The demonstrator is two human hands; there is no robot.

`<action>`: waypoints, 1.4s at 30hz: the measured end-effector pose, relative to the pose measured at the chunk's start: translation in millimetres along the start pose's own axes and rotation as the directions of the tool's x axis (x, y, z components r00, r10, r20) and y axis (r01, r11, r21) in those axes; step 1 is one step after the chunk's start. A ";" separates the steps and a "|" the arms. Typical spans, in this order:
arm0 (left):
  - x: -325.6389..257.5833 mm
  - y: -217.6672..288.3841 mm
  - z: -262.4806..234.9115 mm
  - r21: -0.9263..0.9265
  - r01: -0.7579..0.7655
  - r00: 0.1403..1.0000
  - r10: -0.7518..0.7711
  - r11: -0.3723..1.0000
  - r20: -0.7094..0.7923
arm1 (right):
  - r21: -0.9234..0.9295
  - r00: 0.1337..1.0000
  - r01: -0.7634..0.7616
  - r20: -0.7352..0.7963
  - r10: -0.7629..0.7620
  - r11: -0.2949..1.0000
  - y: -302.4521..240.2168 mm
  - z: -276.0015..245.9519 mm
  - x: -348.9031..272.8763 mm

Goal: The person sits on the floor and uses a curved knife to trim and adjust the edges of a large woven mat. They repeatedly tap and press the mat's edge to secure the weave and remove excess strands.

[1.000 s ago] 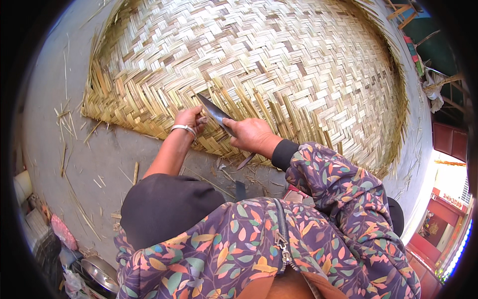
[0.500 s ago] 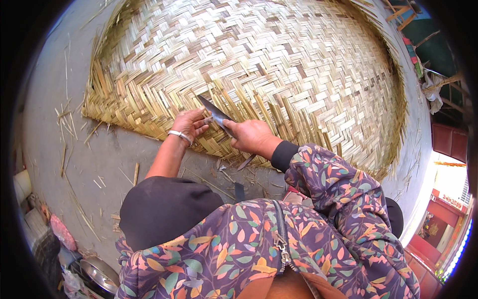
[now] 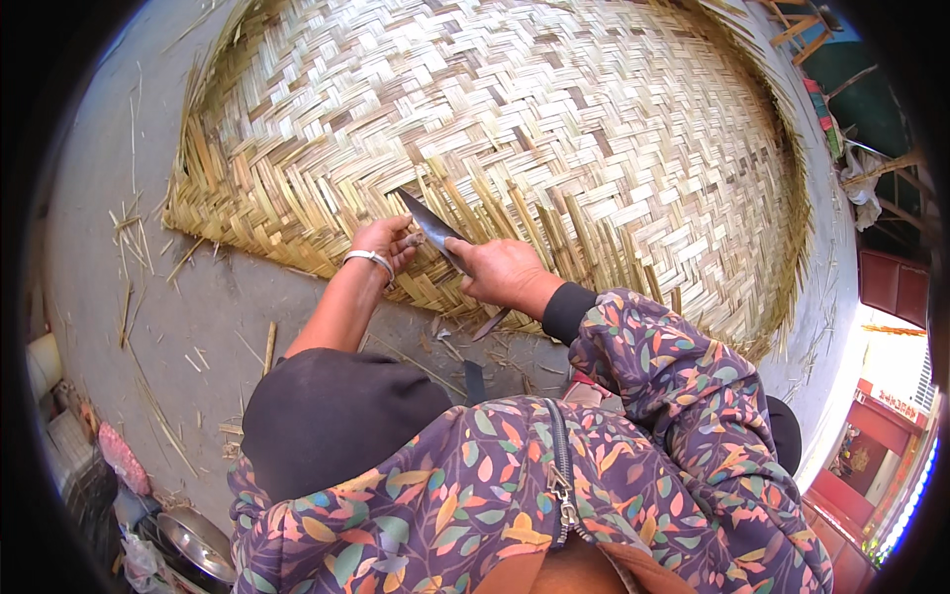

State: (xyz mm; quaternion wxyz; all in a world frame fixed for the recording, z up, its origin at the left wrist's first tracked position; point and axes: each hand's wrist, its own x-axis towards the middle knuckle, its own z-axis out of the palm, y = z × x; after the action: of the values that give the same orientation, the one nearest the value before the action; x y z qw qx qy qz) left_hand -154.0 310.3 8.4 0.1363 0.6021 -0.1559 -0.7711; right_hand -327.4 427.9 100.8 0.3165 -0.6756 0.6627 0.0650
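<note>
A large woven mat (image 3: 633,129) of pale split strips lies in front of me, with loose strip ends standing along its near edge. My right hand (image 3: 503,272) is wrapped round a knife (image 3: 427,220). Its dark pointed blade slants up and left, with the tip against the weave. Close by the blade's left side, my left hand (image 3: 384,244) has its fingers curled together at the mat's folded edge strips (image 3: 287,233). Whatever lies between those fingers is too small to make out. A white bracelet (image 3: 370,257) circles that wrist.
Strip scraps (image 3: 148,396) litter the grey floor (image 3: 94,287) at the left. A metal basin (image 3: 198,543) and a pink patterned thing (image 3: 123,459) stand at the lower left. A dark flat piece (image 3: 475,381) lies near my body. Wooden poles (image 3: 896,158) stand at the far right.
My left hand has shifted slightly right and its fingers have drawn in more tightly beside the blade. The right hand and the knife have hardly moved.
</note>
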 end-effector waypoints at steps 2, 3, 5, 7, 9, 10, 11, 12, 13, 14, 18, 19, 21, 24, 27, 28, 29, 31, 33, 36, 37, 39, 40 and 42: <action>3.5 -1.8 4.7 -0.024 -0.047 0.998 0.046 0.999 -0.031 | 0.002 1.000 0.000 0.006 0.000 1.000 -0.2 0.2 0.0; 3.9 -2.0 6.0 -0.041 -0.059 0.997 0.057 0.997 -0.046 | -0.005 1.000 0.001 -0.001 -0.001 1.000 0.0 0.2 0.0; 1.7 -0.2 6.4 0.021 -0.081 0.995 0.082 0.996 -0.052 | -0.002 1.000 -0.001 0.001 0.001 1.000 0.5 0.3 -1.0; -3.8 6.3 3.1 0.190 -0.125 0.990 0.136 0.974 -0.049 | -0.002 1.000 0.000 -0.004 0.000 1.000 0.9 0.6 -1.7; -8.9 11.3 3.4 0.615 -0.258 0.942 0.337 0.745 -0.012 | -0.004 1.000 0.001 -0.001 -0.001 1.000 0.3 0.9 -1.4; -12.1 13.6 2.5 0.784 -0.280 0.904 0.427 0.554 0.021 | -0.013 1.000 0.002 0.005 -0.002 1.000 -0.8 0.6 -0.9; -15.0 15.6 1.7 0.905 -0.282 0.856 0.510 0.318 0.088 | -0.020 1.000 0.003 0.008 -0.003 1.000 -2.1 -0.5 -0.6; -17.3 16.4 1.8 0.941 -0.235 0.841 0.536 0.244 0.071 | -0.036 1.000 -0.007 0.026 0.008 0.999 -3.4 -2.7 -1.2; -18.9 15.9 2.2 0.968 -0.194 0.821 0.566 0.159 0.071 | -0.042 0.999 0.001 0.032 0.000 0.999 -4.6 -6.0 -2.8; -19.7 15.4 2.7 0.986 -0.149 0.800 0.596 0.077 0.074 | -0.058 0.999 0.001 0.053 0.002 0.998 -5.4 -11.5 -6.0; -18.3 4.8 5.5 0.988 -0.143 0.753 0.654 0.057 0.071 | -0.108 0.978 0.026 0.210 -0.002 0.994 4.6 -50.0 -43.3; -16.7 2.2 6.2 0.989 -0.145 0.736 0.672 0.040 0.081 | -0.142 0.967 0.033 0.253 0.004 0.989 9.8 -62.8 -58.8; -13.4 0.5 5.2 0.990 -0.140 0.714 0.693 0.005 0.098 | -0.126 0.942 0.016 0.336 0.027 0.992 22.6 -86.7 -90.9; -9.8 3.7 0.9 0.959 -0.204 0.750 0.661 0.196 0.024 | 0.174 0.887 -0.134 0.460 0.040 0.976 42.3 -112.7 -117.7; -9.8 2.5 2.4 0.606 -0.510 0.793 0.607 0.610 0.056 | 0.624 0.895 -0.286 0.446 -0.031 0.727 47.2 -121.3 -125.4; -10.9 -1.2 5.2 0.402 -0.564 0.807 0.585 0.721 0.083 | 0.730 0.890 -0.377 0.457 0.002 0.570 45.8 -120.7 -123.4; -12.4 -3.0 6.6 0.278 -0.529 0.849 0.504 0.802 0.160 | 0.768 0.901 -0.324 0.428 -0.066 0.553 47.9 -126.8 -122.7; -16.6 -5.6 8.7 0.172 -0.403 0.899 0.355 0.899 0.256 | 0.778 0.889 -0.365 0.455 -0.058 0.511 46.9 -130.6 -118.3; -19.9 -6.6 11.6 0.141 -0.279 0.912 0.217 0.950 0.347 | 0.823 0.881 -0.370 0.458 -0.117 0.430 46.5 -131.7 -113.5; -25.9 -8.6 11.4 0.166 -0.135 0.909 0.055 0.977 0.413 | 0.861 0.858 -0.408 0.476 -0.195 0.305 46.7 -121.3 -105.9; -27.5 -8.6 10.5 0.221 -0.156 0.906 0.050 0.963 0.420 | 0.857 0.852 -0.422 0.486 -0.195 0.295 47.8 -116.4 -104.4; -30.5 -10.9 7.0 0.211 -0.196 0.908 0.095 0.958 0.409 | 0.856 0.846 -0.447 0.499 -0.190 0.259 50.1 -103.6 -101.3; -31.3 -11.9 5.0 0.207 -0.213 0.908 0.116 0.955 0.402 | 0.857 0.842 -0.451 0.501 -0.201 0.250 51.8 -98.5 -100.1; -29.6 -13.9 1.8 0.243 -0.252 0.910 0.144 0.937 0.389 | 0.849 0.829 -0.470 0.518 -0.212 0.240 55.2 -89.8 -97.0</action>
State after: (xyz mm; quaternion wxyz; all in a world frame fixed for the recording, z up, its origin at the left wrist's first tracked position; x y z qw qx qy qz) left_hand -149.1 334.9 29.4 0.0941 0.4423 -0.3499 -0.8204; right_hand -419.8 469.0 202.2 0.8246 -0.2279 0.4985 -0.1400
